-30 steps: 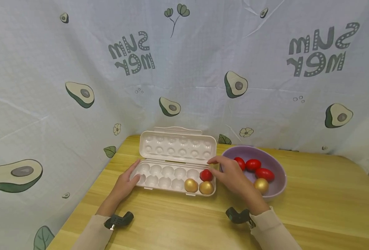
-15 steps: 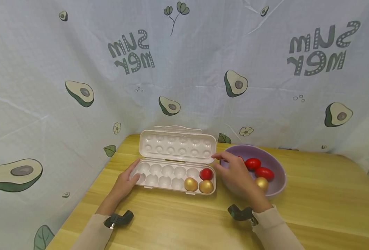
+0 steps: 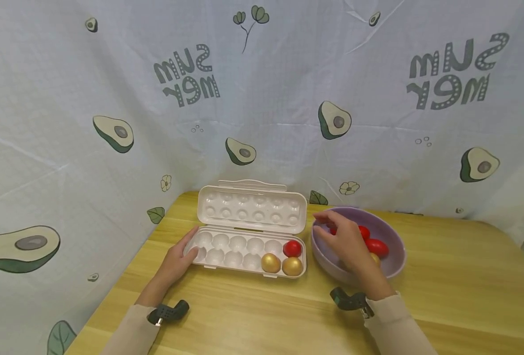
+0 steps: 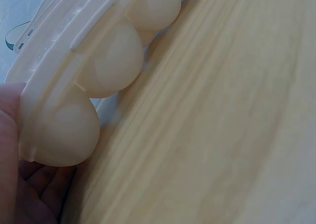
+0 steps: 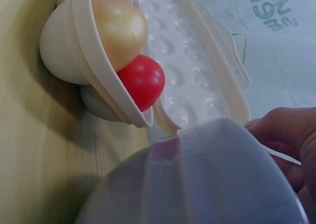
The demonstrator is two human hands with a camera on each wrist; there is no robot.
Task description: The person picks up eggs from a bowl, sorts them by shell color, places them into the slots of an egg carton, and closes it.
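An open, off-white plastic egg box (image 3: 234, 259) lies on the table with its lid tipped back. One red egg (image 3: 292, 248) and two gold eggs (image 3: 271, 263) sit at its right end. My left hand (image 3: 171, 264) grips the box's left end; the left wrist view shows fingers (image 4: 47, 187) curled beneath a cup. Over the left side of a purple bowl (image 3: 394, 241) is my right hand (image 3: 347, 242), its fingers loosely bent with nothing seen between them. The bowl holds red eggs (image 3: 377, 247) and a gold egg (image 3: 375, 258), partly hidden by that hand.
The bowl stands just right of the egg box on the wooden table (image 3: 253, 310). Behind the table hangs a pale cloth (image 3: 280, 98) printed with avocados. Dark wrist cameras (image 3: 168, 312) are strapped on both forearms.
My right hand has moved right, from beside the red egg in the box to over the purple bowl. The left hand and the egg box have stayed put.
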